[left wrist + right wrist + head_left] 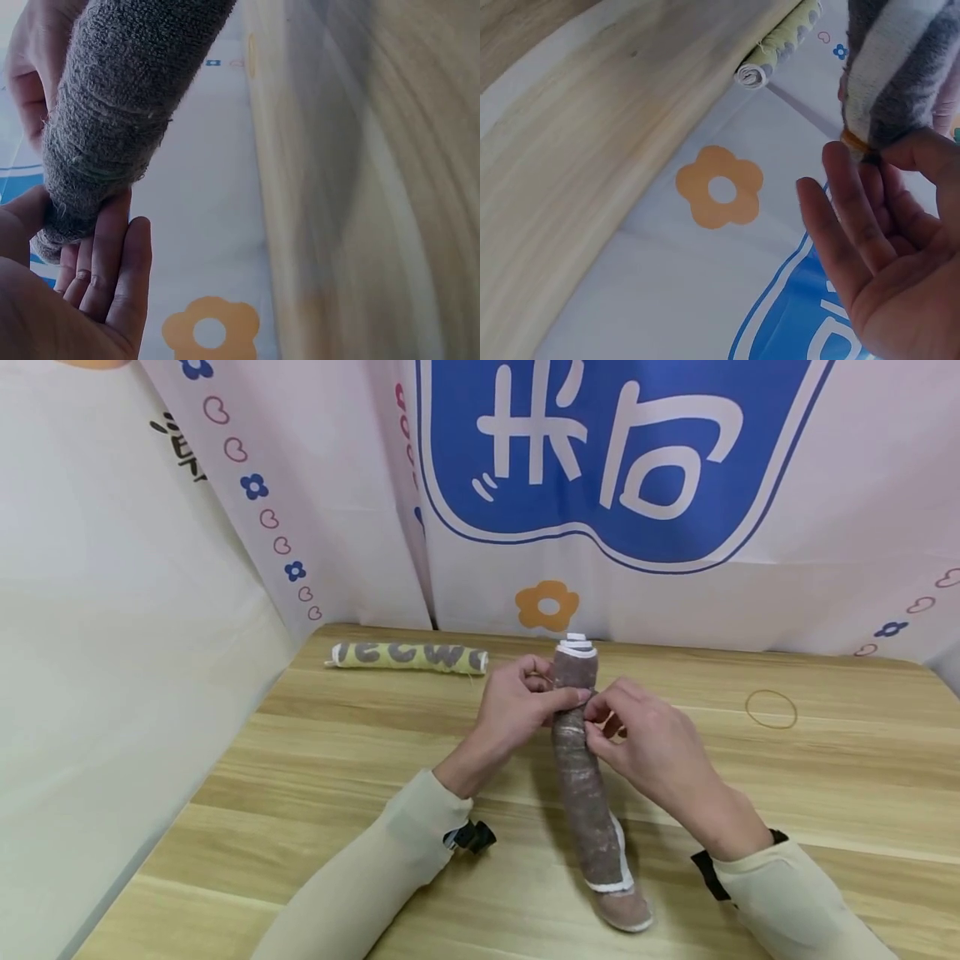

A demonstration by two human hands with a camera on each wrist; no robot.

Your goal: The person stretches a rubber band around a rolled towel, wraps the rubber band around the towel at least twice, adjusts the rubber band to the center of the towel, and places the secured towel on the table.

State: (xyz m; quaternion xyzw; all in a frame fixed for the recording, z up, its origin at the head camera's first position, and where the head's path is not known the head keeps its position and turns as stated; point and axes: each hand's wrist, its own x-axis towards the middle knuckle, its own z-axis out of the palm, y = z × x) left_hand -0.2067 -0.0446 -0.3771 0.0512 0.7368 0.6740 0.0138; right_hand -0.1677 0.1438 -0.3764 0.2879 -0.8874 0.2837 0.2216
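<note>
A long brown-grey rolled towel (pixel 583 785) with white edging is raised at its far end, its near end toward me. My left hand (pixel 517 697) holds the roll near that far end, thumb across the top and fingers underneath. At the roll's right side, my right hand (pixel 648 735) pinches with thumb and forefinger. The right wrist view shows a thin orange rubber band (pixel 855 140) on the roll, right by those fingertips. Part of the band is hidden by the roll and fingers.
A thinner yellow-green rolled towel (pixel 408 658) with grey lettering lies at the table's back left. Another rubber band (pixel 796 713) rests on the wooden table (pixel 300 827) to the right. A printed cloth (pixel 360 543) hangs behind the back edge.
</note>
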